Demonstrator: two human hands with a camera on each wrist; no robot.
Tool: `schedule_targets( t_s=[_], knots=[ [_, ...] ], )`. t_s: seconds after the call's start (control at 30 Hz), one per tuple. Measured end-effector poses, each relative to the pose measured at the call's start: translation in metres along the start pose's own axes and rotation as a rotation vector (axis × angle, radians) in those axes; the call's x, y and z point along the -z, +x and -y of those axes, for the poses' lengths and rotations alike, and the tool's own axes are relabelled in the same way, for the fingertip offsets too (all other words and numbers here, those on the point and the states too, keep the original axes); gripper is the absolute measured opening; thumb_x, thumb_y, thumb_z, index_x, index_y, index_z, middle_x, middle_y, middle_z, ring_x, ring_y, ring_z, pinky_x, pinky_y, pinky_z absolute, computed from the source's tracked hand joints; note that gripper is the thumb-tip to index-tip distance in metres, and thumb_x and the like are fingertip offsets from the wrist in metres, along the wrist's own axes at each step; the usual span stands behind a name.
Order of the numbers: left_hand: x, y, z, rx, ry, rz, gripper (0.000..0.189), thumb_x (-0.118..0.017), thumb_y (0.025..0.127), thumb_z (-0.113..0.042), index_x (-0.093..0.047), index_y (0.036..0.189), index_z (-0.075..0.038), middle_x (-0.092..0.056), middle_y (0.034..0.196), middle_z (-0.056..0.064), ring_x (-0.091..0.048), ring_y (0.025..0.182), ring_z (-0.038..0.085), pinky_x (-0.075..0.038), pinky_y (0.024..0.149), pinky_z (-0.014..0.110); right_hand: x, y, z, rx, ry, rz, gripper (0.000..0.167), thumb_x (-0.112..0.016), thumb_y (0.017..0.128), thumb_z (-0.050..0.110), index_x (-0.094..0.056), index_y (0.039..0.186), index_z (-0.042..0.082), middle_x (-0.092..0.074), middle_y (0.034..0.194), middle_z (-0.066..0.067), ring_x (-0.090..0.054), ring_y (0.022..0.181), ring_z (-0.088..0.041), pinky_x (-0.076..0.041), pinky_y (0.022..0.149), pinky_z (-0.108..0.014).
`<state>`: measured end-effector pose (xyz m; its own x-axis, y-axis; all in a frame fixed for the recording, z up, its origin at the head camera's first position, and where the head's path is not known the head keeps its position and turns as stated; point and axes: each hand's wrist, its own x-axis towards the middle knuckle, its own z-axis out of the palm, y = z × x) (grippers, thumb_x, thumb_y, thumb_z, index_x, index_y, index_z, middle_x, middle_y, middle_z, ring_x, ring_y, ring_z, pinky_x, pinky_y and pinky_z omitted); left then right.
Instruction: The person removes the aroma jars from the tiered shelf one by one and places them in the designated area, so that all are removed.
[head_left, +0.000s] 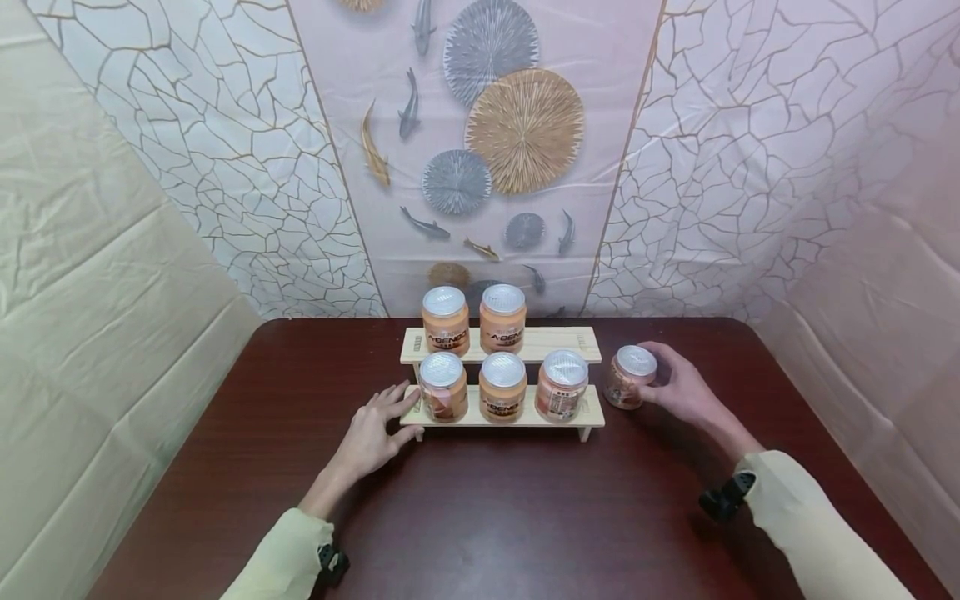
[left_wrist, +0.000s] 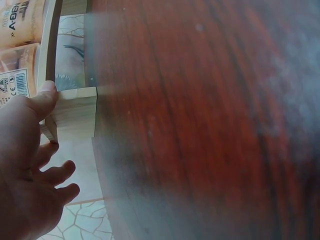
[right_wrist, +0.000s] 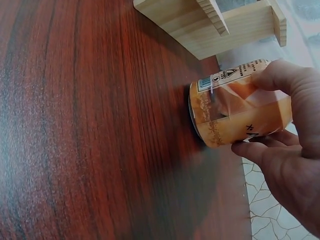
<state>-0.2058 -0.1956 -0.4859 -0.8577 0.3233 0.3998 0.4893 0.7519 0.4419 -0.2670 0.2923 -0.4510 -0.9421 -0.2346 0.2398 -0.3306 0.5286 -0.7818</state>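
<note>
A light wooden two-step rack (head_left: 480, 417) stands on the table. Its lower board carries three orange jars with silver lids, the middle one (head_left: 502, 387) showing dark lettering. Two similar jars, one of them at the right (head_left: 503, 318), stand on the upper board. My left hand (head_left: 375, 429) grips the left end of the lower board, its thumb (left_wrist: 45, 100) at the front edge and the other fingers spread behind. Right of the rack, my right hand (head_left: 678, 387) holds another orange jar (right_wrist: 240, 105) between thumb and fingers, its base close over the table.
The dark red-brown wooden table (head_left: 510, 517) extends in front of the rack and to both sides. A patterned cloth backdrop (head_left: 480, 233) hangs behind the table's far edge. Beige cloth walls (head_left: 97, 275) flank it.
</note>
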Motion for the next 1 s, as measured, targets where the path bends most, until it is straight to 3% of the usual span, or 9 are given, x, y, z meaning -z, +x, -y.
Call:
schedule_targets(
  t_s=[0.37, 0.5, 0.63, 0.83, 1.0],
  knots=[
    [0.0, 0.0, 0.001, -0.014, -0.001, -0.011, 0.057, -0.083, 0.083, -0.018, -0.064, 0.133, -0.002, -0.053, 0.14, 0.026, -0.049, 0.127, 0.05, -0.038, 0.101, 0.068, 0.0, 0.001, -0.001, 0.015, 0.037, 0.026, 0.07, -0.074, 0.079, -0.014, -0.038, 0.14, -0.014, -0.051, 0.126, -0.036, -0.053, 0.117, -0.047, -0.044, 0.086, -0.014],
    [0.0, 0.0, 0.001, -0.013, -0.002, -0.009, 0.057, -0.083, 0.083, -0.019, -0.064, 0.133, -0.001, -0.053, 0.14, 0.026, -0.049, 0.126, 0.05, -0.038, 0.101, 0.068, 0.004, 0.003, 0.007, 0.001, 0.007, 0.022, 0.07, -0.075, 0.083, -0.006, -0.037, 0.142, -0.014, -0.048, 0.133, -0.036, -0.05, 0.121, -0.048, -0.047, 0.097, -0.034],
    [0.0, 0.0, 0.001, -0.003, -0.006, 0.001, 0.057, -0.083, 0.084, -0.02, -0.064, 0.134, -0.002, -0.053, 0.141, 0.025, -0.049, 0.127, 0.05, -0.037, 0.101, 0.068, 0.012, 0.009, 0.027, -0.03, -0.023, -0.026, 0.068, -0.074, 0.091, 0.011, -0.038, 0.143, -0.012, -0.043, 0.141, -0.036, -0.043, 0.13, -0.051, -0.036, 0.106, -0.059],
    [-0.001, 0.0, 0.001, -0.009, -0.005, 0.001, 0.057, -0.083, 0.084, -0.021, -0.063, 0.134, -0.002, -0.053, 0.14, 0.026, -0.049, 0.127, 0.05, -0.038, 0.1, 0.069, 0.014, 0.026, 0.067, 0.009, 0.005, -0.076, 0.065, -0.073, 0.093, 0.016, -0.041, 0.144, -0.009, -0.045, 0.142, -0.033, -0.043, 0.133, -0.048, -0.034, 0.11, -0.055],
    [-0.002, 0.0, 0.003, -0.016, 0.005, -0.005, 0.057, -0.083, 0.084, -0.02, -0.063, 0.134, -0.002, -0.053, 0.14, 0.025, -0.049, 0.126, 0.05, -0.039, 0.1, 0.068, 0.002, 0.044, 0.099, 0.053, 0.038, -0.007, 0.059, -0.071, 0.093, 0.01, -0.043, 0.142, -0.007, -0.049, 0.138, -0.03, -0.05, 0.127, -0.047, -0.041, 0.106, -0.051]
  ],
)
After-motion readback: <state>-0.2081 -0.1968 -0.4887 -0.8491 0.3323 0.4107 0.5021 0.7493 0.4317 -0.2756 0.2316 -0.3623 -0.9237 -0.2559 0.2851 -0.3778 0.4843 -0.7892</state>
